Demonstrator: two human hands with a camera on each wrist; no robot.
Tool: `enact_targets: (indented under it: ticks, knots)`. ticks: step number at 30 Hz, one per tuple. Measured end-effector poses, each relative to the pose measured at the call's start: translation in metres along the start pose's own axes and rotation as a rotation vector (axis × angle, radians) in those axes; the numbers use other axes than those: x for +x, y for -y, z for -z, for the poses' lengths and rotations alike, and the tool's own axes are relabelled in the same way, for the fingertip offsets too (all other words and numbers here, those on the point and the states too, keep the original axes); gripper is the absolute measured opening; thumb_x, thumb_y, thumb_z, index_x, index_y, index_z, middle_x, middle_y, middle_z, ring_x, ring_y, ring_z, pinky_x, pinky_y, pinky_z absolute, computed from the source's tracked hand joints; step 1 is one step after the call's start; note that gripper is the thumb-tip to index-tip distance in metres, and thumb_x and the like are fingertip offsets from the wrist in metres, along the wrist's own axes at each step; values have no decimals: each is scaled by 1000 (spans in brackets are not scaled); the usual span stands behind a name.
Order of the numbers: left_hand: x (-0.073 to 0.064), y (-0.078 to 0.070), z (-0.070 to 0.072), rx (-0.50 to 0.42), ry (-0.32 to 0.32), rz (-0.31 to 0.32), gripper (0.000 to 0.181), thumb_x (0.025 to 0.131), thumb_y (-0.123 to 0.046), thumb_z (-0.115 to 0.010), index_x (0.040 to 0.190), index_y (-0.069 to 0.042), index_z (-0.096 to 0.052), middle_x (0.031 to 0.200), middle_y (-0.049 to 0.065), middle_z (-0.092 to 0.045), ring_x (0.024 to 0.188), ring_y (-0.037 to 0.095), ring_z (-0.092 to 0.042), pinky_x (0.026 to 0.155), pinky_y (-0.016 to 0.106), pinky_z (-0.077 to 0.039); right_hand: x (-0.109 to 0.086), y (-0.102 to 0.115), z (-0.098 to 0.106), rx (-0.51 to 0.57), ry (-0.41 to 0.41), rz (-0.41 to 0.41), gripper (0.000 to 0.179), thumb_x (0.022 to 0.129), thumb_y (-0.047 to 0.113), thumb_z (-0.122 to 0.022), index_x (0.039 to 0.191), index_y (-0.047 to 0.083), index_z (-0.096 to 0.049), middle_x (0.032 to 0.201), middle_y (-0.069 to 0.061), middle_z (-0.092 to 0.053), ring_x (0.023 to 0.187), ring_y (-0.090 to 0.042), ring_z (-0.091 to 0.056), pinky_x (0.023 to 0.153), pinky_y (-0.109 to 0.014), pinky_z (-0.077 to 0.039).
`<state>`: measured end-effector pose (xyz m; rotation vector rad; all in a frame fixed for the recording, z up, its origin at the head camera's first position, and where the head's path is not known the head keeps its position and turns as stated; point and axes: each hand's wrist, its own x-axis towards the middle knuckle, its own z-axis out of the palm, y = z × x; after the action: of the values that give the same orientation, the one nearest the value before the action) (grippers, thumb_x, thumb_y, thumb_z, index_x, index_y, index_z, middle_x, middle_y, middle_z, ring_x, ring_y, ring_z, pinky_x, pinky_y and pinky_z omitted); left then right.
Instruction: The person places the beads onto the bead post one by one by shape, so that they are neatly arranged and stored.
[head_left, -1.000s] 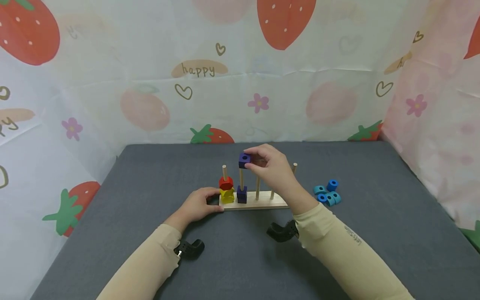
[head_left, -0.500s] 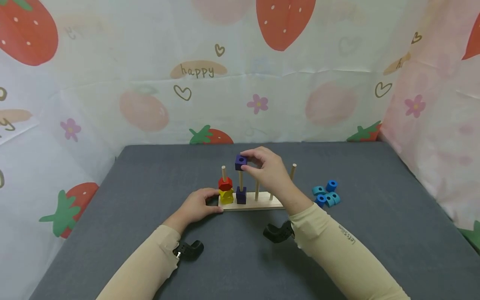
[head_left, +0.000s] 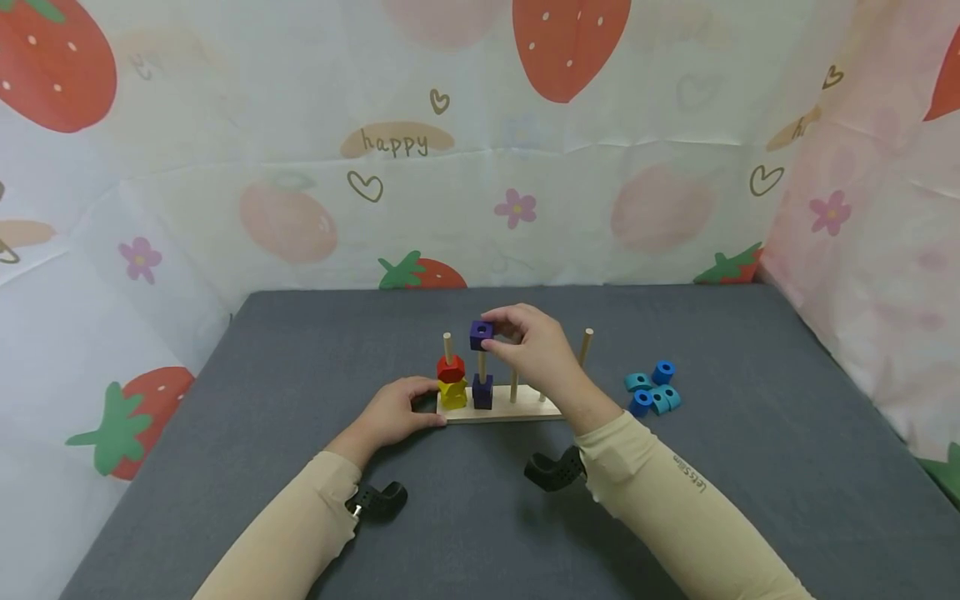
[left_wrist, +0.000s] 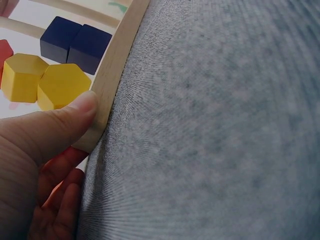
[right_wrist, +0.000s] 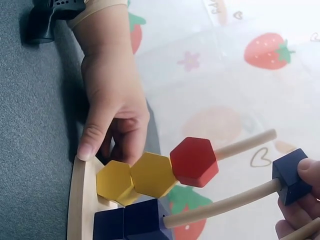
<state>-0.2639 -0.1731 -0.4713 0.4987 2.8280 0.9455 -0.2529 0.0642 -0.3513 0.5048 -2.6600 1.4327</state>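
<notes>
In the head view, my left hand (head_left: 393,410) grips the left end of a wooden peg board (head_left: 502,414); the thumb (left_wrist: 82,104) presses its front edge. Between thumb and fingers, my right hand (head_left: 542,348) pinches a dark blue cube (head_left: 477,341) at the top of the second peg. The right wrist view shows that peg (right_wrist: 220,204) meeting the underside of the held cube. Lower on the same peg sit two dark blue cubes (right_wrist: 145,220). The leftmost peg carries two yellow hexagonal blocks (right_wrist: 152,175) with a red hexagonal block (right_wrist: 194,162) above them.
Loose blue and teal beads lie right of the board, among them a blue cylinder (head_left: 663,372) and a teal curved piece (head_left: 637,382). The rightmost peg (head_left: 586,346) stands behind my right wrist. A patterned cloth (head_left: 555,167) hangs behind the grey table (head_left: 465,517).
My right hand has moved slightly left and then down, bringing the dark blue cube onto the line of the second peg. The left hand keeps its hold on the board.
</notes>
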Motion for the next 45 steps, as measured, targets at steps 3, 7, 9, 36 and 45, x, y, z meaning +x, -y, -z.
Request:
enact_targets:
  ticks: [3, 7, 9, 36, 45]
  knots:
    - [0, 0, 0, 0, 1, -1, 58, 74, -39, -74, 124, -15, -58, 124, 2, -56, 117, 23, -48, 100, 43, -37, -1, 0, -2, 17, -10, -22, 28, 83, 18, -68, 110, 16, -65, 104, 1, -58, 85, -15, -54, 71, -30, -45]
    - [0, 0, 0, 0, -3, -7, 57, 74, -38, -74, 123, -15, -58, 124, 2, -57, 117, 23, -49, 100, 43, -37, -3, -3, -6, 27, -32, -46, 26, 82, 18, -70, 107, 14, -65, 105, 1, -56, 87, -17, -55, 72, -29, -45]
    - [0, 0, 0, 1, -5, -9, 57, 74, -38, -74, 123, -15, -59, 124, 2, -57, 117, 23, -49, 100, 43, -37, -3, -5, -8, 30, -45, -51, 24, 81, 18, -70, 104, 13, -66, 109, 1, -54, 89, -17, -55, 73, -28, -45]
    - [-1, -2, 2, 2, 1, -9, 57, 74, -37, -74, 124, -12, -58, 123, 4, -57, 114, 24, -51, 97, 43, -39, -6, -20, -24, 215, -75, -165, 29, 78, 17, -73, 101, 13, -56, 98, -2, -60, 89, -14, -61, 80, -31, -51]
    - [0, -2, 2, 0, 0, -24, 55, 75, -36, -74, 123, -13, -59, 123, 4, -57, 114, 24, -51, 97, 43, -40, -10, -29, -33, 253, -72, -264, 28, 78, 18, -73, 102, 13, -60, 98, -2, -62, 91, -16, -60, 85, -32, -49]
